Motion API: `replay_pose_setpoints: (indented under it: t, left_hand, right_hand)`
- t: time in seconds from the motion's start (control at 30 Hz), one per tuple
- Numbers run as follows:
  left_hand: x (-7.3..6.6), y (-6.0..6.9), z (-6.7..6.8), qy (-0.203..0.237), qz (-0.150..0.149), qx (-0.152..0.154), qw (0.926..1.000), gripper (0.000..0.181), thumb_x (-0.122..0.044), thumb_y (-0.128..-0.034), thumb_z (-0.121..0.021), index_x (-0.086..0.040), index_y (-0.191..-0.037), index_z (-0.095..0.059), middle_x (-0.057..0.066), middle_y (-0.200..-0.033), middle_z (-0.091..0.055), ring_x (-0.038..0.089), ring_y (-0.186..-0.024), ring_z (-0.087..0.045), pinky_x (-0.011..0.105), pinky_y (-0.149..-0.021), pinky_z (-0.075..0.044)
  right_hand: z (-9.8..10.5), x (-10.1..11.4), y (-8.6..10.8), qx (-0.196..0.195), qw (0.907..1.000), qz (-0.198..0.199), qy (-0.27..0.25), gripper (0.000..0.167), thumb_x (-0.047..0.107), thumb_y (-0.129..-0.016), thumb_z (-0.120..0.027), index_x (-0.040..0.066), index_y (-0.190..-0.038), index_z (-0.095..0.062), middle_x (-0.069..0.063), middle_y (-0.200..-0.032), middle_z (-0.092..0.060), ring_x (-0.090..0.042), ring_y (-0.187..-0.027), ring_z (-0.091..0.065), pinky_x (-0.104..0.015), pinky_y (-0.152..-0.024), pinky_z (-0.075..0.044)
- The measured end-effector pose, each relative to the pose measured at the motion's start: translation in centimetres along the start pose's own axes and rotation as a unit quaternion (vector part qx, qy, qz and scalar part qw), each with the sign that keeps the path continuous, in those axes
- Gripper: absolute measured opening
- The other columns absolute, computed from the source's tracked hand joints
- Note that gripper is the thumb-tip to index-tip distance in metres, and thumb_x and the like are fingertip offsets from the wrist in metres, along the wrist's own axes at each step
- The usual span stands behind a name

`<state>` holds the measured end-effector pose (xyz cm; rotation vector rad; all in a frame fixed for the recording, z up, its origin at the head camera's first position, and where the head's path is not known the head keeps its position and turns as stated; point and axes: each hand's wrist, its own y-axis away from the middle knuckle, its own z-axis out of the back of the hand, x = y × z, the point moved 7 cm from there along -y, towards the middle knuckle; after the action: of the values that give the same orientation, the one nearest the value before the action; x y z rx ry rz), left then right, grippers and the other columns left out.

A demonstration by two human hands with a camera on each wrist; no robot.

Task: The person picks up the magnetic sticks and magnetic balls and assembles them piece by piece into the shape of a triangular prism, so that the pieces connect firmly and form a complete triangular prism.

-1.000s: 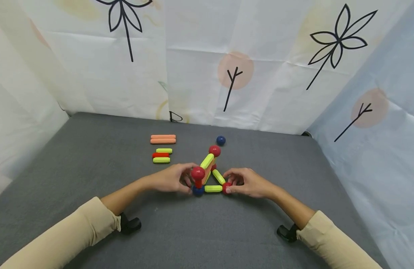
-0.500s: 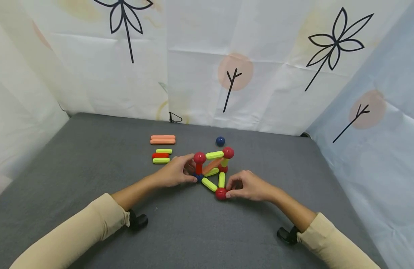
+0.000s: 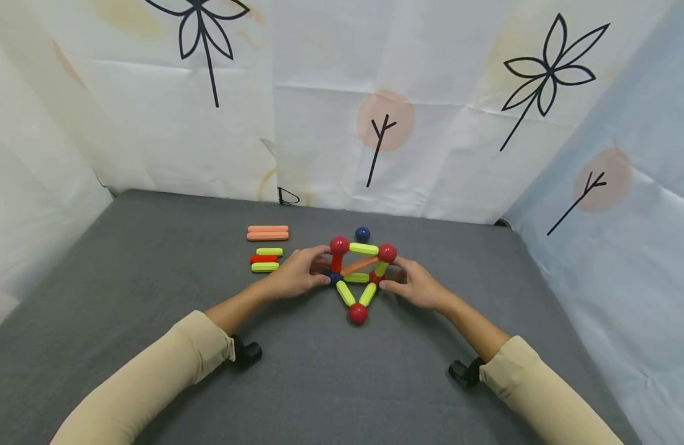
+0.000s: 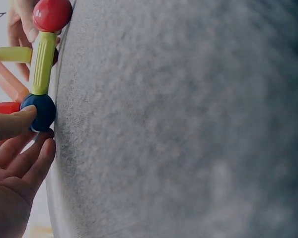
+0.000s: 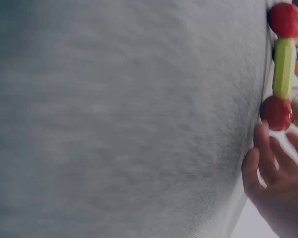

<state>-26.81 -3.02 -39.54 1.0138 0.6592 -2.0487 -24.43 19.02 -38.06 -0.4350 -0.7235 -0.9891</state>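
A frame of magnetic rods and balls stands on the grey cloth, with a triangle of yellow rods at its base. My left hand pinches the blue ball at the base's left corner, thumb on its side. At the right corner, my right hand holds the lower red ball between thumb and fingers. The front red ball is untouched. A red rod and a yellow rod rise to two upper red balls, joined by a yellow rod. An orange rod slants across the upright side.
Loose orange rods lie behind and left of the frame. Nearer are yellow rods and a red rod. A loose blue ball sits just behind the frame. Patterned white cloth walls the back.
The frame has turned so its upright side lies at the back and one red ball points toward me. My right hand has shifted from that front ball to the right corner ball.
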Motion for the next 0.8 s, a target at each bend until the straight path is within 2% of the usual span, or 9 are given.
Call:
replay_pose_setpoints:
  t: [0.1,0.2,0.3,0.43,0.57,0.67,0.8]
  left_hand:
    - [0.1,0.1,0.0,0.001,0.006,0.004,1.0000,0.060,0.000,-0.0885,-0.073,-0.003,-0.142,-0.048,0.016,-0.126,-0.066,0.026,-0.116,-0.064,0.040,-0.098,-0.050]
    - [0.0,0.6,0.7,-0.004,0.004,0.004,1.0000,0.059,0.001,-0.0887,-0.072,-0.003,-0.142,-0.048,0.015,-0.126,-0.066,0.026,-0.115,-0.065,0.040,-0.095,-0.052]
    - [-0.5,1.4,2.6,-0.029,-0.018,-0.008,0.9994,0.057,0.002,-0.0876,-0.073,-0.002,-0.140,-0.050,0.016,-0.122,-0.068,0.027,-0.111,-0.066,0.042,-0.091,-0.055]
    - [0.0,3.2,5.7,-0.100,-0.037,-0.026,0.9939,0.052,0.004,-0.0846,-0.075,0.001,-0.133,-0.056,0.016,-0.113,-0.071,0.026,-0.102,-0.069,0.045,-0.086,-0.056]
    - [1.6,5.1,8.0,-0.140,-0.017,-0.026,0.9897,0.046,0.001,-0.0821,-0.078,0.001,-0.126,-0.062,0.011,-0.108,-0.072,0.022,-0.097,-0.070,0.044,-0.085,-0.056]
    - [2.6,6.1,8.7,-0.148,-0.005,-0.024,0.9887,0.043,0.000,-0.0807,-0.080,-0.002,-0.121,-0.065,0.006,-0.104,-0.074,0.019,-0.095,-0.070,0.042,-0.082,-0.056]
    - [3.1,6.8,8.7,-0.184,0.005,-0.013,0.9828,0.041,0.000,-0.0796,-0.080,-0.006,-0.118,-0.067,0.002,-0.097,-0.073,0.017,-0.090,-0.068,0.039,-0.078,-0.054]
  right_hand:
    - [-0.3,-0.3,-0.6,0.041,0.9978,0.009,-0.050,0.040,0.006,-0.096,-0.064,-0.005,-0.134,-0.055,-0.021,-0.129,-0.062,-0.035,-0.112,-0.064,-0.042,-0.088,-0.054]
    - [-0.5,-0.4,-0.8,0.058,0.9955,0.017,-0.072,0.035,0.004,-0.097,-0.062,-0.007,-0.130,-0.058,-0.021,-0.127,-0.063,-0.036,-0.119,-0.060,-0.043,-0.095,-0.052]
    - [-0.4,-0.3,-0.9,0.054,0.9955,0.027,-0.072,0.034,0.004,-0.097,-0.062,-0.007,-0.129,-0.059,-0.021,-0.126,-0.063,-0.037,-0.119,-0.060,-0.044,-0.096,-0.051]
    - [-0.5,-0.1,-0.8,0.045,0.9963,0.031,-0.066,0.033,0.005,-0.097,-0.062,-0.005,-0.129,-0.059,-0.020,-0.125,-0.064,-0.036,-0.117,-0.061,-0.046,-0.094,-0.052]
    - [-0.6,-0.2,-0.9,0.047,0.9963,0.026,-0.067,0.034,0.005,-0.098,-0.062,-0.005,-0.130,-0.059,-0.020,-0.127,-0.063,-0.036,-0.119,-0.060,-0.046,-0.096,-0.051]
    - [-0.5,-0.3,-0.9,0.049,0.9961,0.023,-0.070,0.034,0.005,-0.097,-0.063,-0.004,-0.129,-0.059,-0.019,-0.126,-0.063,-0.035,-0.118,-0.060,-0.046,-0.097,-0.050]
    - [-0.5,-0.4,-0.9,0.046,0.9961,0.021,-0.073,0.033,0.005,-0.097,-0.063,-0.004,-0.129,-0.059,-0.019,-0.125,-0.063,-0.034,-0.116,-0.061,-0.046,-0.096,-0.051]
